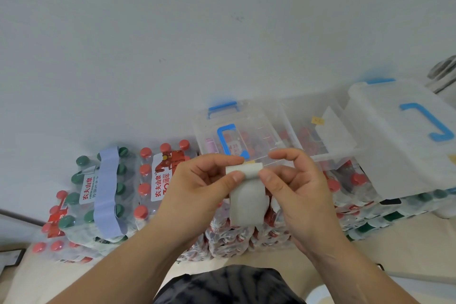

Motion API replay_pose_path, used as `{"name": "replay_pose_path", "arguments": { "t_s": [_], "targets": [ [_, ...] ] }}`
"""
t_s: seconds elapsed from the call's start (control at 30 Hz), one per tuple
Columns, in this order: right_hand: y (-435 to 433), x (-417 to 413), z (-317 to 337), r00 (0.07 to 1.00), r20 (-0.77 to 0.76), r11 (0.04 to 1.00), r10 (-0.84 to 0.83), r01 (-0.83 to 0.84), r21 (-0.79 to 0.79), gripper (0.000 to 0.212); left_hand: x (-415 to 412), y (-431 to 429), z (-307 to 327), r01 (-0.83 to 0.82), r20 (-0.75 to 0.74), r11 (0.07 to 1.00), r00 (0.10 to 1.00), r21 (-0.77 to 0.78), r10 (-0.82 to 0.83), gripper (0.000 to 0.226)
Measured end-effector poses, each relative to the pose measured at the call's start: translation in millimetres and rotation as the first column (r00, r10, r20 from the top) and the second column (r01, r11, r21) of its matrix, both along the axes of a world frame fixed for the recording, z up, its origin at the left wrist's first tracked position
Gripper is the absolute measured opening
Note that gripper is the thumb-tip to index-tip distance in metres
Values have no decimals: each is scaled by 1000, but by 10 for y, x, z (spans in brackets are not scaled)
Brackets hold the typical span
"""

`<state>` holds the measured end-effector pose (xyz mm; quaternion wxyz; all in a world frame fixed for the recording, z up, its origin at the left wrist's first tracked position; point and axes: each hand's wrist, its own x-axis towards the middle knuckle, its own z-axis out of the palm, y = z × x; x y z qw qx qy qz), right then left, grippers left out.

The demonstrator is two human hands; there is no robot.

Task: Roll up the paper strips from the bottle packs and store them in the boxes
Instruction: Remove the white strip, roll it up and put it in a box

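Two bare hands meet in the middle of the head camera's view, sharing one white paper strip (246,196). The left hand (202,190) pinches the left end of the strip's rolled-up top edge between thumb and forefinger, and the right hand (298,187) pinches the right end the same way, its other fingers loosely curled. Below the small roll, the unrolled part of the strip hangs straight down between the two palms. Just behind the hands sits a clear plastic box (256,128) with a blue handle, and a second clear box (306,118) stands beside it to the right; red shapes show through their walls. Further right lies a frosted white lid or box (385,145) with a blue handle; which of the two it is cannot be told. The boxes rest on shrink-wrapped bottle packs. To the left, a green-capped pack (81,205) wears a pale lavender strip (107,192) running across its top, and a red-capped pack (153,180) stands beside it. Dark patterned clothing (234,286) fills the bottom edge.
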<state>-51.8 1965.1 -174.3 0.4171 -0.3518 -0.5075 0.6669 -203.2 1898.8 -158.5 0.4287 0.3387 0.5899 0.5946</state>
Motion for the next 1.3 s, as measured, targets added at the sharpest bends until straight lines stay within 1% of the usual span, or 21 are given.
{"name": "replay_pose_path", "arguments": {
  "t_s": [0.17,0.3,0.47,0.53,0.67,0.8,1.0,1.2,1.3],
  "targets": [
    [-10,8,-12,998,60,999,-5,3,34,24,16,-13,-12,5,14,999,1000,39,-6,23],
    [-20,20,-28,997,67,998,-29,25,54,25,16,-31,-2,27,55,999,998,43,-29,27],
    [6,44,-20,998,50,997,-37,34,64,18,43,-40,0,6,132,1000,991,-21,-3,30],
    [17,52,0,999,49,998,-15,12,65,19,51,-40,2,11,120,1000,993,-19,-9,25],
    [-6,52,28,998,36,999,47,-47,2,39,38,-33,-3,-16,45,1000,999,4,15,25],
    [-27,42,27,997,78,999,27,-29,25,30,47,-38,-1,-12,28,999,1000,43,11,27],
    [-48,42,12,995,82,999,49,-47,-18,30,37,-57,-28,-38,10,997,999,73,38,26],
    [-24,39,25,994,110,1000,18,-18,0,25,91,-54,-11,-52,28,996,998,72,50,21],
    [-32,36,34,995,95,1000,3,-1,-20,23,76,-40,-14,-42,-10,997,999,71,43,23]
  ]
}}
